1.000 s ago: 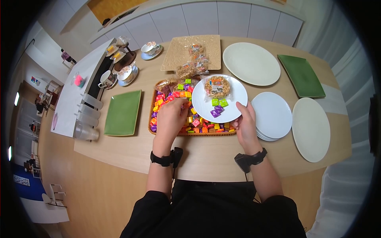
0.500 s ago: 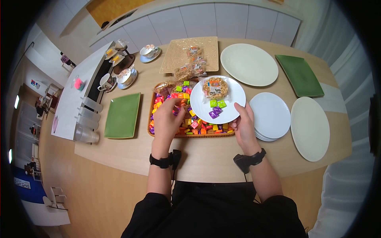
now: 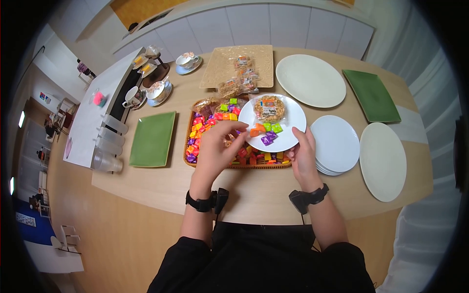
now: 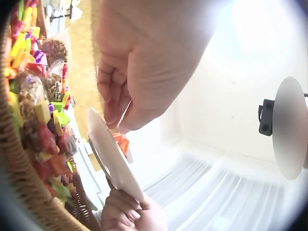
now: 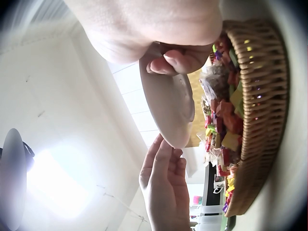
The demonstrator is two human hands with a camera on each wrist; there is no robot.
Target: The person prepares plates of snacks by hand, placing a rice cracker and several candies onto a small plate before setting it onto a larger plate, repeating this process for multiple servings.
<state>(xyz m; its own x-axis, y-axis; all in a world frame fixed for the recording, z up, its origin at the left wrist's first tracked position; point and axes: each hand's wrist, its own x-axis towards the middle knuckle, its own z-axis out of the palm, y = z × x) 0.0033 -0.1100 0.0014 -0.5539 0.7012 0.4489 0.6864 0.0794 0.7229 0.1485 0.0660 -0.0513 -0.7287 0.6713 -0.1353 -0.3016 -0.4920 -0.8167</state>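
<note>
My right hand point(image 3: 304, 154) grips a white round plate point(image 3: 288, 139) by its right rim, thumb on top and fingers underneath, holding it above a wicker basket point(image 3: 195, 163) of colourful wrapped candies. On the plate lie a round packaged cookie-like snack point(image 3: 269, 108), green candies point(image 3: 272, 127), purple candies point(image 3: 268, 138) and orange candies point(image 3: 257, 129). My left hand point(image 3: 217, 146) is at the plate's left rim, thumb and fingertips right beside the orange candies. In the left wrist view, an orange candy point(image 4: 122, 143) shows just below those fingertips, at the plate's edge.
A stack of white plates point(image 3: 334, 144) and an oval plate point(image 3: 383, 161) stand to the right. Green plates lie at left point(image 3: 153, 139) and far right point(image 3: 372, 95). Behind the basket is a beige textured tray point(image 3: 220, 63) with packaged snacks. Teacups point(image 3: 157, 91) stand at back left.
My left hand has moved right from over the basket to the plate's left rim. Orange candies now lie on the plate beside the green and purple ones. The right hand keeps its hold.
</note>
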